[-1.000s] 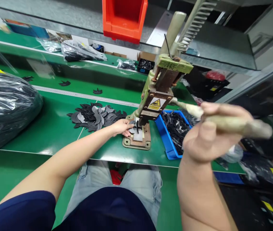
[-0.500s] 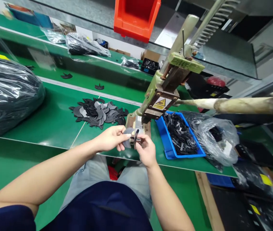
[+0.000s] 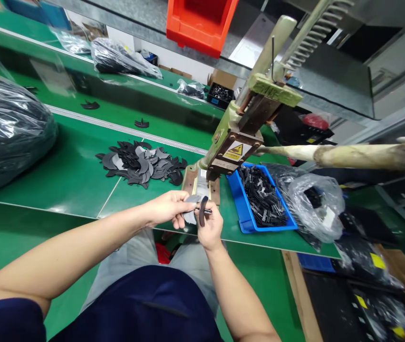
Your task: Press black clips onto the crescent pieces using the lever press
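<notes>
My left hand (image 3: 170, 209) pinches a flat grey curved piece (image 3: 190, 216) between thumb and fingers, at the front edge of the bench. Close beside it, my right hand (image 3: 211, 231) grips a dark curved piece (image 3: 202, 212) with a short black stem, held on edge. The stem points toward the left hand's piece; whether the two parts touch I cannot tell. Just behind both hands is the base of a green hand press (image 3: 216, 186). Left of the press lies a pile of grey and black curved pieces (image 3: 145, 164).
A blue bin (image 3: 243, 219) of small black parts stands right of the press, beside an opened plastic bag (image 3: 327, 204). The press lever (image 3: 316, 153) reaches out to the right. A large bag (image 3: 8, 137) sits at left. An orange bin (image 3: 198, 40) hangs above.
The dark piece in my right hand has turned, and its stem now shows. My hands stay close together near the press base, slightly lower against it. The view has shifted a little.
</notes>
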Tool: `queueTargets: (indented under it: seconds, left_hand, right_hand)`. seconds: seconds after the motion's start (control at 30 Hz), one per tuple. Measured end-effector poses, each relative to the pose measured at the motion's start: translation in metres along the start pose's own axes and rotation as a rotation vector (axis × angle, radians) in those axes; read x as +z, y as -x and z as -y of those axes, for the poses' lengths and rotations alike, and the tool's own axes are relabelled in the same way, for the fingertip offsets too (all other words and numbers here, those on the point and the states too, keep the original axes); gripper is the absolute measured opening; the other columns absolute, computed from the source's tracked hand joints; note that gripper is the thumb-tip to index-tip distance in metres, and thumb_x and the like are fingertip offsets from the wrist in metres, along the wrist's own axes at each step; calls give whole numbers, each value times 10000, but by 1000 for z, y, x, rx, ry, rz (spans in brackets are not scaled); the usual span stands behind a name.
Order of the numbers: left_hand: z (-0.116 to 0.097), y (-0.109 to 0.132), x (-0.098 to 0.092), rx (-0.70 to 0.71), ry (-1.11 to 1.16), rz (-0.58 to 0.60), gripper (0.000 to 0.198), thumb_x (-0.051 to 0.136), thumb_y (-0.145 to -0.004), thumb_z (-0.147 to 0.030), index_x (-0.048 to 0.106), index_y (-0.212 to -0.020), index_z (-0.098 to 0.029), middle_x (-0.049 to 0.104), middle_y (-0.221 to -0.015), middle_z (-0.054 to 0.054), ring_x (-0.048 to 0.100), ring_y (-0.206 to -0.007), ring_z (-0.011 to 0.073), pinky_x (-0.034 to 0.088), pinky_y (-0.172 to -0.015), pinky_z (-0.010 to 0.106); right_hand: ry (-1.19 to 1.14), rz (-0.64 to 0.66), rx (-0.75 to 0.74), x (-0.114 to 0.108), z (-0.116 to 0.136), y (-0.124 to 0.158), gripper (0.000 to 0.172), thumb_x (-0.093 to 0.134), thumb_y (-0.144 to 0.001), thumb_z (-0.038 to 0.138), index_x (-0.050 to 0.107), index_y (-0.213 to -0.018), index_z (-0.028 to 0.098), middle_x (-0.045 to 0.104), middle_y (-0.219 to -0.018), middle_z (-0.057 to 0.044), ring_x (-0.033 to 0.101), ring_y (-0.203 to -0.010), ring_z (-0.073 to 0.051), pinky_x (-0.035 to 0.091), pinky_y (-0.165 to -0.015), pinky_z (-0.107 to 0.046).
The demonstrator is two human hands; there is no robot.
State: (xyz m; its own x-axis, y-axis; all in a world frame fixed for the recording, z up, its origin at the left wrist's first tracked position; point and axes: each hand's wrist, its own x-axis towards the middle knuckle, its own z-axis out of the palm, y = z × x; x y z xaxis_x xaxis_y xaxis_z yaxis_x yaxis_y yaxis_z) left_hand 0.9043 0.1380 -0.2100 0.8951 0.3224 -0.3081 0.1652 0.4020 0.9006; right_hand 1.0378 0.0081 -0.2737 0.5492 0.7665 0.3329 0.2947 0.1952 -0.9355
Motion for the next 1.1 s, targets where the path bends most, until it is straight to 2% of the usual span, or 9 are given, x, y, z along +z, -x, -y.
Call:
queueTargets:
  seconds: [0.23, 0.37, 0.53, 0.63, 0.73, 0.8, 0.97, 1.03, 1.1]
  left_hand:
    - [-11, -5, -4, 54, -149, -8, 505, 863, -779, -620, 573, -812, -208, 640, -555, -14, 649, -441, 148, 490, -423, 207]
    - [-13, -2, -16, 61, -288, -44, 477, 799, -832, -632, 547, -818, -227, 607, -552, -26, 642, -481, 167, 490, -465, 243]
    - [-8, 9, -14, 456, -714, -350, 312, 762, -899, -518, 635, -901, -233, 654, -863, 21, 622, -767, 172, 515, -695, 281]
    - [-5, 9, -7, 569, -888, -311, 293, 745, -917, -472, 621, -814, -227, 609, -910, 33, 591, -867, 193, 499, -809, 316]
    - [-1, 2, -7, 534, -801, -341, 307, 781, -885, -459, 587, -856, -222, 587, -909, 16, 571, -839, 174, 492, -786, 304]
    - [3, -2, -9, 426, -624, -332, 384, 824, -840, -496, 581, -964, -226, 597, -894, -4, 573, -782, 153, 491, -708, 277]
    - [10, -2, -19, 61, -290, 62, 542, 774, -830, -683, 633, -1001, -188, 644, -755, -10, 608, -577, 139, 470, -508, 252]
    - [11, -3, -29, 59, -290, 39, 540, 764, -840, -690, 658, -987, -181, 653, -720, -10, 614, -538, 135, 476, -496, 249]
    - [11, -9, -47, 96, -330, -94, 517, 741, -869, -677, 658, -993, -182, 666, -693, -6, 630, -535, 143, 491, -505, 250]
  right_hand:
    - [168, 32, -98, -9, -2, -3, 139, 615, -999, 366, 635, -1003, 229, 693, -910, -28, 653, -798, -161, 545, -718, -302]
    - [312, 161, -236, -22, 8, -14, 123, 621, -984, 317, 685, -1049, 235, 730, -930, -43, 668, -838, -187, 536, -804, -349]
    - [464, 254, -362, -31, 13, -19, 109, 595, -996, 296, 681, -971, 232, 699, -860, -48, 611, -791, -194, 483, -766, -366]
    - [518, 274, -404, -33, 12, -20, 114, 585, -1004, 281, 660, -936, 227, 666, -838, -49, 578, -783, -192, 457, -742, -360]
    - [584, 314, -478, -36, 14, -21, 101, 566, -1010, 242, 658, -975, 219, 655, -837, -49, 567, -774, -187, 455, -729, -353]
    - [614, 330, -541, -37, 16, -21, 100, 562, -1009, 213, 662, -1022, 210, 672, -858, -56, 584, -778, -187, 474, -726, -349]
    - [548, 319, -575, -39, 17, -17, 219, 583, -1002, 179, 667, -1201, 215, 757, -1034, -89, 703, -928, -214, 584, -823, -370]
    - [549, 289, -505, -40, 16, -14, 326, 604, -1001, 204, 632, -1325, 231, 759, -1146, -105, 725, -1041, -234, 617, -902, -403]
    - [552, 216, -415, -44, 14, -8, 415, 628, -994, 233, 591, -1408, 239, 736, -1235, -123, 719, -1130, -252, 629, -972, -439]
